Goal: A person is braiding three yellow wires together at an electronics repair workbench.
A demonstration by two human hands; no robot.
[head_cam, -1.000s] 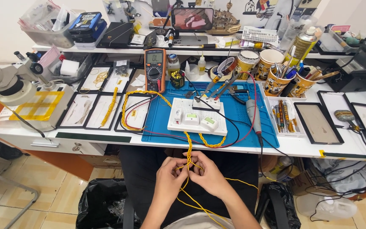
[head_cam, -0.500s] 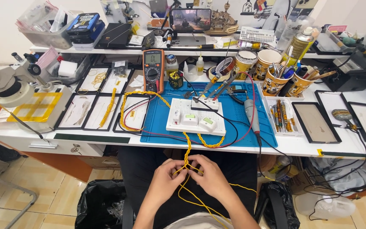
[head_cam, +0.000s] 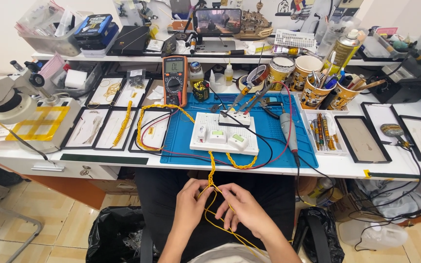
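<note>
The fingers (head_cam: 201, 191) of the left hand (head_cam: 189, 204) pinch the yellow wires (head_cam: 212, 179) low in the middle of the frame, closed narrowly on the strands just under the point where the braid ends. The fingers of the right hand (head_cam: 243, 210) are curled around the loose strands beside it, holding them apart from the left hand's grip; the two hands sit close together over the person's lap, below the bench (head_cam: 347, 168) edge.

Compared with a second ago, both hands sit a touch lower and closer to the body, and the braided stretch hanging from the bench looks slightly longer, so the plaiting appears to have advanced by one more crossing. Loose wire trails down past the right wrist.

Upward, the braid climbs over the front edge of the bench and curves onto the blue mat (head_cam: 274, 139), ending by the white breadboard (head_cam: 224, 135) in the centre. Left of the mat another yellow loop runs toward the orange multimeter (head_cam: 174, 80). A microscope (head_cam: 6, 100) stands at far left; paper cups of tools (head_cam: 317, 90) fill the upper right.
</note>
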